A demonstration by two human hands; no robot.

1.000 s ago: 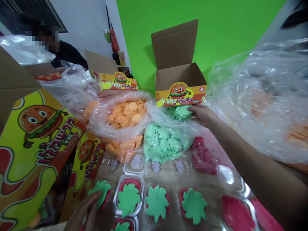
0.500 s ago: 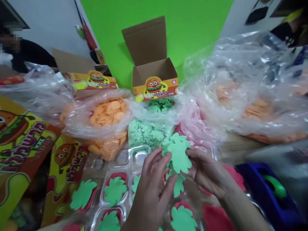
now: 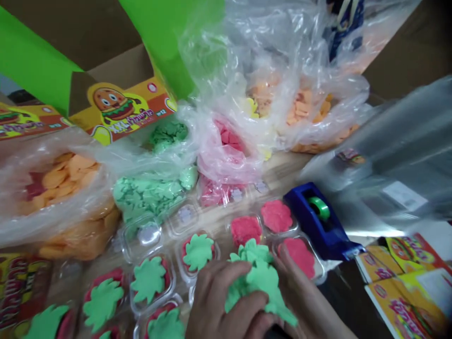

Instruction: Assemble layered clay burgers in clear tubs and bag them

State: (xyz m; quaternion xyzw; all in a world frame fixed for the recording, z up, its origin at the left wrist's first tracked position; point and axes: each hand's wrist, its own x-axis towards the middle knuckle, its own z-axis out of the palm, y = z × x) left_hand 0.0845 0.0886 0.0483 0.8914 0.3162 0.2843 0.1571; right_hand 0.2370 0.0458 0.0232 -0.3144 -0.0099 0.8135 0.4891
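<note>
"What are your hands on right now?"

"Your left hand [image 3: 221,301] and right hand [image 3: 303,296] are close together, clamped from both sides on a stack of soft green leaf-shaped cutouts [image 3: 259,282]."

"Where's that stack?"

"Low over the near part of a clear plastic tray [image 3: 124,249], just right of a cell where a green leaf [image 3: 198,252] sits on a red patty. Your hands hide whatever lies directly below."

"What's in the way around you?"

"To your right, three red patties [image 3: 277,215] lie bare in their cells, with a blue tape dispenser [image 3: 319,221] holding a green roll just beyond them. Past the tray, on the wooden tabletop [image 3: 286,165], are plastic bags of green pieces [image 3: 148,195], pink pieces [image 3: 222,150] and orange discs [image 3: 60,188]. A second bag of orange pieces [image 3: 300,103] sits farther right."

"Anything else nearby?"

"An open burger-printed carton [image 3: 120,108] stands at the far left, and flat printed cartons [image 3: 406,282] lie at the lower right, beside a blurred sheet of clear plastic [image 3: 388,160]."
</note>
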